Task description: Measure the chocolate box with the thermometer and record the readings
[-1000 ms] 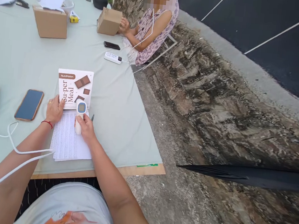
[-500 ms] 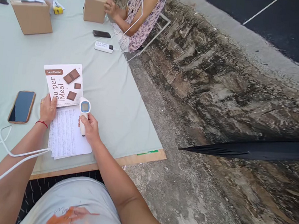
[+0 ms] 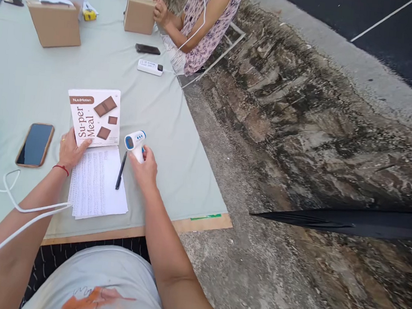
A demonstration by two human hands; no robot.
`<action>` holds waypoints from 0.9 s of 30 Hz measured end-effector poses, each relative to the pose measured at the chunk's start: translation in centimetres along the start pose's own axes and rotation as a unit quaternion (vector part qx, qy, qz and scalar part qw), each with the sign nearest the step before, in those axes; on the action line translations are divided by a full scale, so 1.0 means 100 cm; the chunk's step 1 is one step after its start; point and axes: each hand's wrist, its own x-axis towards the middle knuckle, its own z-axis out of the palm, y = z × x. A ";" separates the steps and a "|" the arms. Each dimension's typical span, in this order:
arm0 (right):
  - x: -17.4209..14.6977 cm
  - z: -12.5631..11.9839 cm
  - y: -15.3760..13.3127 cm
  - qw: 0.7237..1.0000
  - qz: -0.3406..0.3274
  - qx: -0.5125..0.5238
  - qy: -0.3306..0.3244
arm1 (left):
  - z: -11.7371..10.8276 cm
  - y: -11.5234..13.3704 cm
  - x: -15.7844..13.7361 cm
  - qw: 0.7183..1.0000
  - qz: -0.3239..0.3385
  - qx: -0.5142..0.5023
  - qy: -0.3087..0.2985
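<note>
Rightward goes the right hand (image 3: 146, 166) since half a second ago: it has carried the white thermometer gun (image 3: 135, 143) off the printed sheet (image 3: 95, 185) toward the bare cloth, uncovering a black pen (image 3: 121, 170) that lies along the sheet's right margin.

Largest first, the table (image 3: 26, 84) with its pale green cloth fills the left half of the view, its wooden front edge near the person's lap and its right edge running beside rough stone ground. Two cardboard boxes (image 3: 54, 23) stand at the far end, where another person's hand rests on the smaller one. Nearer, the white snack box (image 3: 93, 117) stands just above the sheet, the left hand (image 3: 70, 150) lying open with its fingers on the box's lower corner. A phone (image 3: 35, 144) lies to the left, apart from it.

The right hand is closed around the gun's handle, head tilted left. If the wrist drops, it could knock the pen and roll it; a wide swing right would bring the gun near the table's edge. Open cloth lies right of the sheet.
</note>
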 end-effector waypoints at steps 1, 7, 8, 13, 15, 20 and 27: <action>0.007 -0.006 0.006 0.998 -0.012 -0.058 0.011 | 0.000 0.001 -0.001 1.000 0.002 -0.001 0.000; 0.018 -0.022 0.029 0.947 -0.106 -0.299 0.049 | 0.002 0.001 -0.005 1.000 0.003 -0.010 -0.006; 0.015 -0.021 0.029 0.939 -0.133 -0.312 0.056 | 0.003 0.000 -0.006 1.000 0.005 -0.008 -0.009; -0.004 -0.005 0.024 0.900 -0.275 -0.321 -0.108 | 0.009 -0.001 -0.007 0.999 0.019 0.008 -0.028; -0.009 -0.002 0.024 0.882 -0.291 -0.330 -0.169 | 0.011 -0.001 -0.009 0.999 0.018 0.012 -0.031; -0.008 -0.012 0.025 0.881 -0.279 -0.317 -0.213 | 0.016 0.000 -0.011 0.999 0.009 0.017 -0.036; -0.013 -0.006 0.020 0.971 -0.167 -0.112 -0.131 | 0.019 0.002 -0.009 0.998 -0.008 0.017 -0.059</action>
